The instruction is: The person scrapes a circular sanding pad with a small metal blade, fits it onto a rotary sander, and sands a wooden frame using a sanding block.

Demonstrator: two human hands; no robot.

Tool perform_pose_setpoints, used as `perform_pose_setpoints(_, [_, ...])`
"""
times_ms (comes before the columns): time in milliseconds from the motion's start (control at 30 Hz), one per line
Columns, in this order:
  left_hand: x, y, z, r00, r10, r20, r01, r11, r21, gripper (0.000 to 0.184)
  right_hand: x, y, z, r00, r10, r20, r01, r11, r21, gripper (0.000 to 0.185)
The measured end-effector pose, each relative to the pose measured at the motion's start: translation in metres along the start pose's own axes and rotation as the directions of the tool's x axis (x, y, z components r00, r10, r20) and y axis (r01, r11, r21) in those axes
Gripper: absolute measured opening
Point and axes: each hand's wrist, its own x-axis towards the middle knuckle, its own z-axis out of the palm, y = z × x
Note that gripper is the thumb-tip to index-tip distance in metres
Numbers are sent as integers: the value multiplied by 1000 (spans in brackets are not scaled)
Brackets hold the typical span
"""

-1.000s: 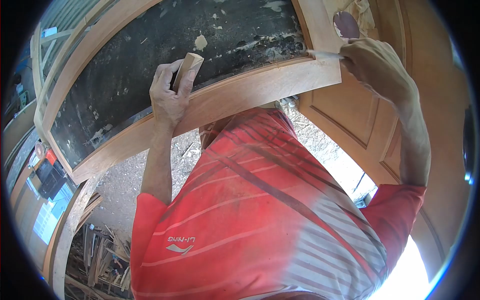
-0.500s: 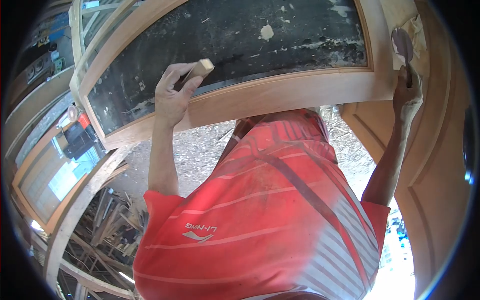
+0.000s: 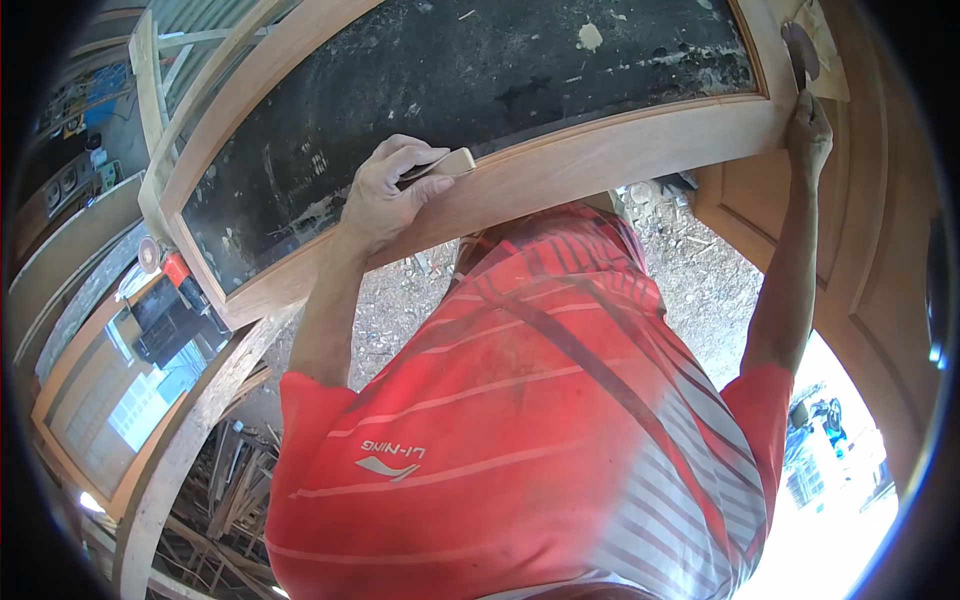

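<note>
My left hand [image 3: 390, 195] is closed around a small pale wooden block [image 3: 458, 163], with fingers above and thumb below. The block is at the inner edge of the near rail of a wooden panel frame [image 3: 620, 145]; whether it touches the wood I cannot tell. Inside the frame lies a dark, scuffed surface [image 3: 400, 80] with pale stains. At the frame's right end, my right hand [image 3: 810, 135] pinches a thin, rounded, reddish-brown sheet [image 3: 803, 55] that looks like a sanding disc. Its lower end is hidden by the fingers.
A red and black power tool [image 3: 185, 280] is beside the frame's left corner. Wooden panelled doors [image 3: 850, 200] stand at the right. Scrap wood [image 3: 240, 480] is piled at lower left, near a curved wooden beam [image 3: 180, 440]. Debris covers the ground [image 3: 700, 240].
My left hand has moved right and slightly down with the block, now tilted along the rail. My right hand has risen in view with the reddish-brown sheet. The whole view has shifted a little.
</note>
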Motion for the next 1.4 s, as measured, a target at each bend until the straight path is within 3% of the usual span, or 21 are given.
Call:
perform_pose_setpoints(100, [1, -4, 2, 1000, 16, 4, -15, 999, -43, 38, 0, 0, 5, 1000, 1, -23, -2, 999, -54, 50])
perform_pose_setpoints(233, [15, 4, 23, 995, 100, -25, -99, 994, 36, 34, 3, 6, 9, 997, -24, -67, 16, 993, -119, 52])
perform_pose_setpoints(467, [66, 37, 67, 954, 298, 10, -297, 946, 126, 31, 3, 15, 15, 995, -36, -89, 27, 995, -94, 50])
perform_pose_setpoints(700, [87, 44, 86, 933, 358, 22, -359, 929, 87, 31, -4, 0, 18, 989, -21, -147, 5, 994, -107, 44])
perform_pose_setpoints(733, [104, 57, 103, 929, 370, 23, -370, 925, 88, 31, -14, -14, 7, 984, -48, -173, 57, 997, 43, 33])
perform_pose_setpoints(867, [141, 86, 138, 904, 428, 27, -428, 900, 84, 30, -15, -16, 4, 972, -100, -214, 121, 989, 84, 36])
perform_pose_setpoints(1067, [113, 64, 105, 927, 372, 51, -376, 918, 129, 29, -23, -31, 0, 970, -83, -230, 115, 984, 133, 38])
perform_pose_setpoints(1167, [141, 80, 133, 907, 418, 54, -422, 900, 113, 27, -22, -34, -3, 984, -3, -176, 15, 998, 65, 37])
perform_pose_setpoints(1300, [204, 121, 194, 858, 512, 45, -514, 855, 67, 27, -21, -25, -3, 976, -60, -211, 77, 995, 70, 35])
perform_pose_setpoints(1400, [214, 119, 199, 831, 554, 49, -556, 828, 71, 27, -22, -23, 0, 981, -48, -187, 69, 992, 106, 33])
